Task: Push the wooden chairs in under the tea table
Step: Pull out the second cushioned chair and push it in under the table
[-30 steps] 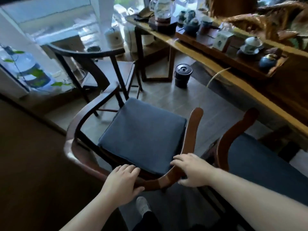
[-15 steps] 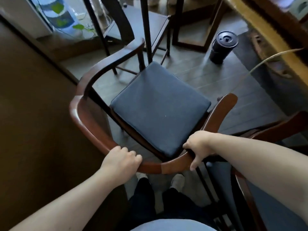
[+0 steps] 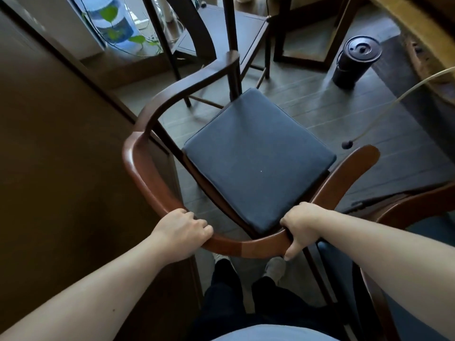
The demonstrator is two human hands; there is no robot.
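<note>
A wooden chair with a curved reddish-brown back rail (image 3: 147, 183) and a dark blue seat cushion (image 3: 258, 158) stands right in front of me. My left hand (image 3: 182, 230) is closed over the rail at its lower left. My right hand (image 3: 300, 225) grips the same rail at the lower right, thumb under it. The tea table's yellow wooden edge (image 3: 418, 23) runs along the top right, apart from the chair. A second wooden chair (image 3: 403, 212) with a blue seat is partly in view at the right.
A dark chair (image 3: 236, 23) stands beyond the first one at the top. A black lidded bin (image 3: 354, 60) sits on the grey floor near the table. A pale hose with a dark tip (image 3: 347, 143) hangs down from the right. A brown cabinet (image 3: 61, 168) fills the left.
My hands went from resting on the back rail to gripping it firmly. The view tilted down and the chair now sits closer under me, with the tabletop mostly out of sight.
</note>
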